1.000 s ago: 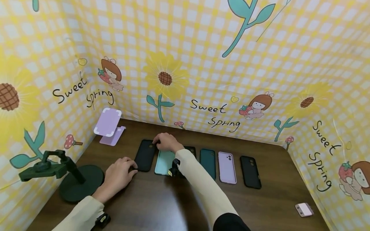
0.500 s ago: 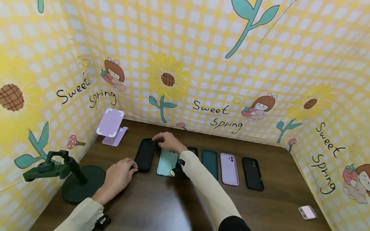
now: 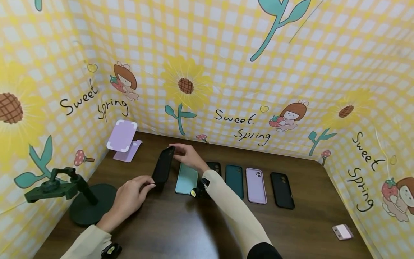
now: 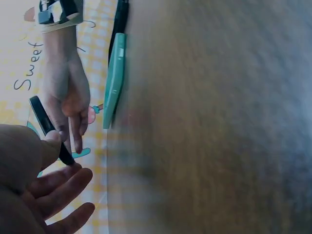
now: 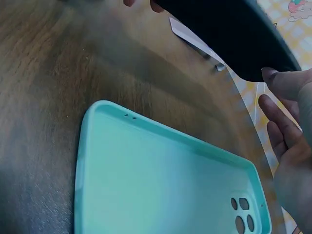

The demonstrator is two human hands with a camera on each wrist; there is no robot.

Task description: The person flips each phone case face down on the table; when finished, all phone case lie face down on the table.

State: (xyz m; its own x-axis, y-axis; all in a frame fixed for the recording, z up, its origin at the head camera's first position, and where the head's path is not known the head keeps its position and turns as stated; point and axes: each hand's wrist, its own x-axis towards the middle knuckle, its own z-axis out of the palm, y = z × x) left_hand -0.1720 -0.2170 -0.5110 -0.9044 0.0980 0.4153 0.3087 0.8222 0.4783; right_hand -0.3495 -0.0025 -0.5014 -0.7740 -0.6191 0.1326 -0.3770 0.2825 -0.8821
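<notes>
We have the black phone case (image 3: 163, 164) raised off the worktop (image 3: 161, 230), tilted, in the left half and closer to the far edge than to the near one. Our left hand (image 3: 127, 194) pinches its near end, thumb against the case, the outer fingers spread free. Our right hand (image 3: 188, 155) grips the far end, thumb and fingers at the corner toward the far edge. So both hands are grasping the same case, one at each end.

To handle it well, we should let the two ends travel together, since a lead by either hand would probably twist the case or pull it from the other pinch. A light hold at the rims seems enough; hard squeezing could bow the shell if it is soft.

The tightest spot looks to be the right side: the mint case (image 3: 187, 180) lies just beside, under our right hand, so we want that wrist high enough not to drag it. Toward the far left corner stands the lilac stand (image 3: 121, 136), and along the left edge the dark green stand (image 3: 90, 207); any swing leftward calls for a path between or above them, with the left elbow held in.
</notes>
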